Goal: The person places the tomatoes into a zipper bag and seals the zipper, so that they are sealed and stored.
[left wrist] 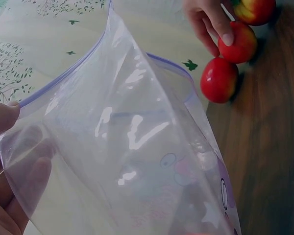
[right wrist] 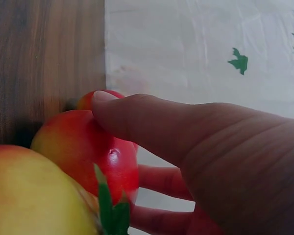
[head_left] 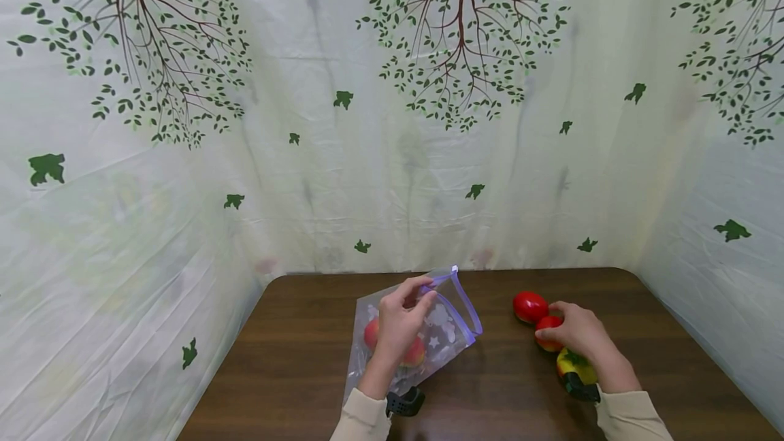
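Note:
My left hand (head_left: 399, 324) pinches the upper edge of a clear zip bag (head_left: 450, 335) with a purple zip strip. The bag's mouth gapes toward the right, and reddish round fruits (head_left: 414, 354) show through its plastic. In the left wrist view the thumb and fingers grip one side of the bag. On the right, my right hand (head_left: 584, 333) holds the middle red fruit (head_left: 547, 333), its thumb on one side and fingers on the other. A shiny red fruit (head_left: 530, 307) lies just beyond it. Nearer lies a yellow-red fruit (head_left: 571, 361) with green leaves (right wrist: 110, 205), partly covered by the wrist.
The brown wooden table (head_left: 294, 359) ends at a pale hanging cloth (head_left: 392, 209) printed with trees and green leaves. Cloth also hangs on the left and right sides. A black strapped device (head_left: 406, 402) sits on the left wrist.

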`<state>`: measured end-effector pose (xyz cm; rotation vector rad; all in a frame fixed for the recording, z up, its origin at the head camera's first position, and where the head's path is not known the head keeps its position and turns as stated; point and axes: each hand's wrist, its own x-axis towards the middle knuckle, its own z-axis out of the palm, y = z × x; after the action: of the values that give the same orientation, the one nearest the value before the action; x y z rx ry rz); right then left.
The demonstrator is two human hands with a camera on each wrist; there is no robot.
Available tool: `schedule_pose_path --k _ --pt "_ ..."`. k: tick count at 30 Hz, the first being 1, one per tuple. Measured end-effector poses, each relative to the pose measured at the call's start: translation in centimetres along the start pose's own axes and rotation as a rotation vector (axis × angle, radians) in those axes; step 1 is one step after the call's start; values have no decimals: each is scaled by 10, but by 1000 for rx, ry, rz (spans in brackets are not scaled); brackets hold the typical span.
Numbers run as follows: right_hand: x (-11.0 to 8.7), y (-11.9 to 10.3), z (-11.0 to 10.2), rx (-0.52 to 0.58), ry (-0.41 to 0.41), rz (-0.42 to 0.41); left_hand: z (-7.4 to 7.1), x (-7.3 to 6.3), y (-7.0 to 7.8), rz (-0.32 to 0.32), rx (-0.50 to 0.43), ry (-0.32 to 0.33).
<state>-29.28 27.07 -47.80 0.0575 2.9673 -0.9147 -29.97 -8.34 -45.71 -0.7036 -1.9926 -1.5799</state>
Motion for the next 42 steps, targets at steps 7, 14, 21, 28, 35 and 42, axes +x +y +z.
schedule_pose_path --k 7,14,21,28,35,42 --pt "-2 -1 1 11 -3 13 2 0 0 1 2 13" --pt "-1 -3 0 11 -12 21 2 1 19 15 7 35" --pt "0 -1 2 13 -16 28 -1 0 33 -6 -3 24" --pt "-1 -1 1 27 -15 33 2 0 3 -23 5 18" --pt "-2 0 -3 20 -13 18 1 0 0 -5 14 4" --pt "-3 -1 -9 34 -15 25 0 0 1 0 9 3"
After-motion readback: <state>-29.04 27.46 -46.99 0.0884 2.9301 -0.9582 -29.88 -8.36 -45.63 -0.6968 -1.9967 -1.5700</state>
